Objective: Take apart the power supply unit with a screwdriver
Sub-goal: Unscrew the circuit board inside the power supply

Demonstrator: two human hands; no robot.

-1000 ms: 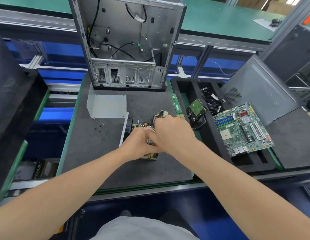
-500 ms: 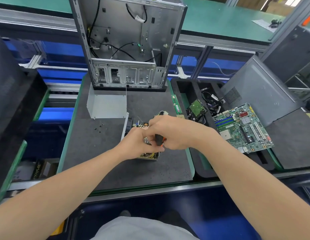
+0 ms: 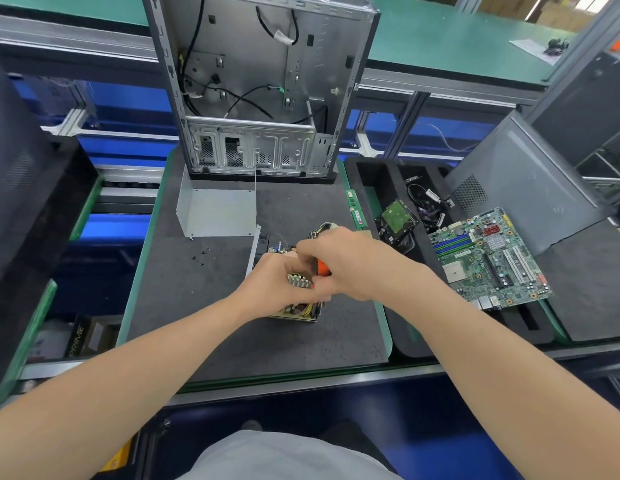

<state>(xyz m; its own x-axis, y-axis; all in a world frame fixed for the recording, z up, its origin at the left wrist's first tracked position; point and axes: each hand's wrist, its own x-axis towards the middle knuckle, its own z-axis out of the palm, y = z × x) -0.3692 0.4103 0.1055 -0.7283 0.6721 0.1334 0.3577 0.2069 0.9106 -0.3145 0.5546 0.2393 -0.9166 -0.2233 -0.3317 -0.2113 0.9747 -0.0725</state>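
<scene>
At frame centre on the desk [image 3: 184, 306], the left hand [image 3: 272, 287] grips the opened power supply unit [image 3: 296, 311] while the right hand [image 3: 352, 263] clamps the orange-handled screwdriver [image 3: 322, 268]; a tip slipping under pressure could gouge exposed components.

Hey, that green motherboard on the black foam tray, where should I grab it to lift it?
Pinch the motherboard by its bare outer edges, probably from above on the near side. Its face is crowded with slots, a heatsink and a socket, and the grey side panel leans close behind its far right, crowding that approach.
</scene>
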